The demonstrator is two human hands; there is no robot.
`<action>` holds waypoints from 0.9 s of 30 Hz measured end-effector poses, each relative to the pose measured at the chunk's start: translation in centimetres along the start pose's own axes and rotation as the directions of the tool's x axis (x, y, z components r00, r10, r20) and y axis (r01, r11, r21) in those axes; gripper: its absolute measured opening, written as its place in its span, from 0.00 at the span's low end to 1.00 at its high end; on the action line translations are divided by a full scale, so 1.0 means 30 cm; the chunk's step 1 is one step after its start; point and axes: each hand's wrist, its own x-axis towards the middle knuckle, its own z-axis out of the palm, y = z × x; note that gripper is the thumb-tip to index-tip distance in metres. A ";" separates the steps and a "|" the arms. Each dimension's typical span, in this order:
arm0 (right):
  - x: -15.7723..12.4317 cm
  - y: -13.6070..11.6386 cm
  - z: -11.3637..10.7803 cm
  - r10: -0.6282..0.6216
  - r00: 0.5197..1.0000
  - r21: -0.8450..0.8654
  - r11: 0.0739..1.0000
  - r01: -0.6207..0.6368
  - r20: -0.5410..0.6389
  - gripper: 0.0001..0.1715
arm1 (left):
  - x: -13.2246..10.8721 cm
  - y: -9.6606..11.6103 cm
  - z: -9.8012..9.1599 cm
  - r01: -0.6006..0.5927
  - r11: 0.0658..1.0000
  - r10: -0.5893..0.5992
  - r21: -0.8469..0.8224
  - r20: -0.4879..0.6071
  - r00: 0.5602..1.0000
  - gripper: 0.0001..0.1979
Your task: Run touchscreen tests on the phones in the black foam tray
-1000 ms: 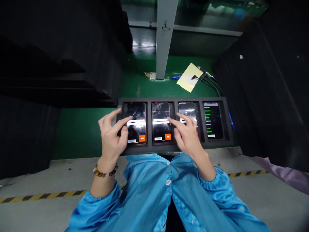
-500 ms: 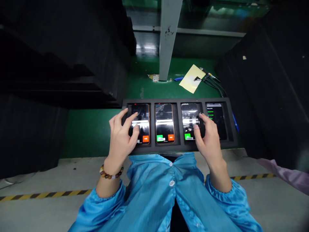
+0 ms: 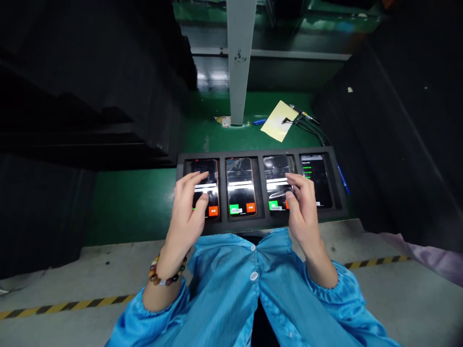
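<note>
A black tray holds several smartphones side by side, each in its own compartment. Over the leftmost phone is my left hand, fingers spread and holding nothing; it hides part of the screen. The second phone lies uncovered, with a green and a red button lit at its lower end. My right hand is above the right side of the third phone, thumb and fingers apart. Green lines show on the rightmost phone. Whether my fingertips touch the screens I cannot tell.
Behind the tray, a yellow paper, a blue pen cap, a pen and black cables lie on the green table. A grey post stands there. Dark stacks flank both sides.
The view has shifted slightly. My left hand's fingers have drawn closer together over the leftmost phone. My right hand has moved a little lower on the third phone, uncovering part of its red button.
</note>
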 end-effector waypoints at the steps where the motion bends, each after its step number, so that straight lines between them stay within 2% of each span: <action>1: -0.005 -0.016 0.001 -0.030 0.999 0.008 1.000 0.030 -0.023 0.21 | 0.004 -0.004 0.000 0.014 0.999 -0.015 -0.030 -0.038 0.999 0.22; 5: -0.028 -0.074 0.019 -0.173 0.984 -0.021 0.985 0.173 -0.037 0.22 | 0.015 -0.031 -0.003 0.077 0.983 -0.100 -0.168 -0.129 0.987 0.18; 9: -0.026 -0.063 0.031 -0.160 0.987 -0.064 0.985 0.162 0.029 0.24 | 0.010 -0.042 -0.004 0.036 0.955 -0.094 -0.296 -0.184 0.979 0.18; 14: -0.002 0.004 0.027 -0.066 0.998 -0.058 0.996 0.066 -0.002 0.21 | -0.012 0.023 0.008 -0.146 0.932 0.081 -0.332 -0.202 0.976 0.17; 17: -0.014 -0.018 0.047 -0.136 0.991 -0.054 0.989 0.135 -0.019 0.20 | -0.018 0.048 0.018 -0.208 0.948 0.166 -0.241 -0.183 0.969 0.16; 21: -0.044 -0.102 0.105 -0.222 0.955 0.062 0.975 0.213 0.196 0.23 | -0.022 0.016 0.009 -0.150 0.972 0.123 -0.183 -0.149 0.981 0.17; 24: -0.042 -0.143 0.151 -0.208 0.922 0.092 0.978 0.188 0.327 0.24 | -0.030 -0.025 -0.022 -0.098 0.986 0.080 -0.138 -0.128 0.988 0.19; 27: -0.022 -0.152 0.185 -0.160 0.893 0.131 0.985 0.115 0.421 0.26 | -0.034 -0.061 -0.056 -0.128 0.992 0.126 -0.001 -0.148 0.981 0.18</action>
